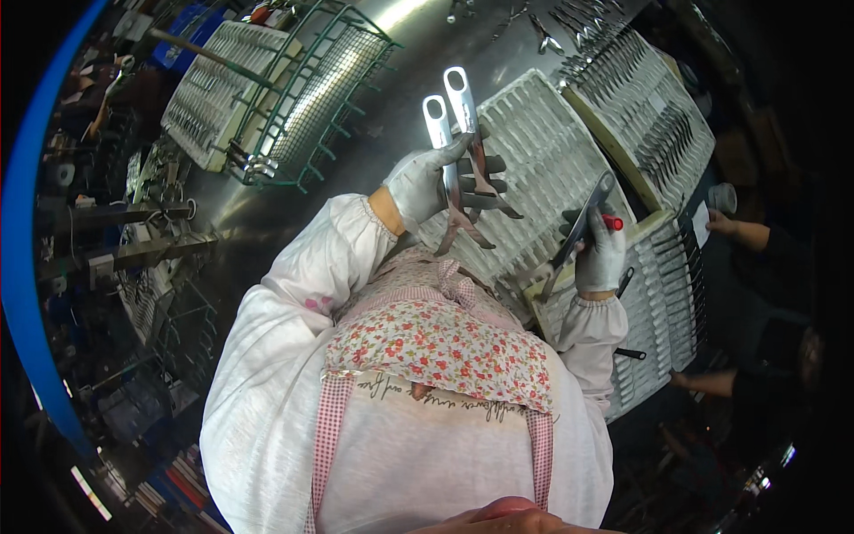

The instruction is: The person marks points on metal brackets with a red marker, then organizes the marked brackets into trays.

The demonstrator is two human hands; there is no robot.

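Observation:
My left hand (425, 185), in a white glove with dark grey fingertips, grips two shiny steel utensils with forked ends. The left utensil (437, 120) and the right utensil (460, 98) both point their oval-holed handles up and away, forks toward me. In my right hand (601, 260), gloved alike, a long dark-grey utensil (583, 218) slants from upper right to lower left, a hole in its upper end. A red cylindrical end (612, 222) sticks out between the same fingers; the rest of it is hidden. Beneath both hands lies a ribbed white tray (529, 133).
Two more ribbed trays, one far right (636, 116) with rows of metal utensils, one near right (654, 303) with dark-handled ones, adjoin. A green wire rack (307, 107) stands at left on the steel table (405, 80). Another person's hand (725, 224) holds something white at right.

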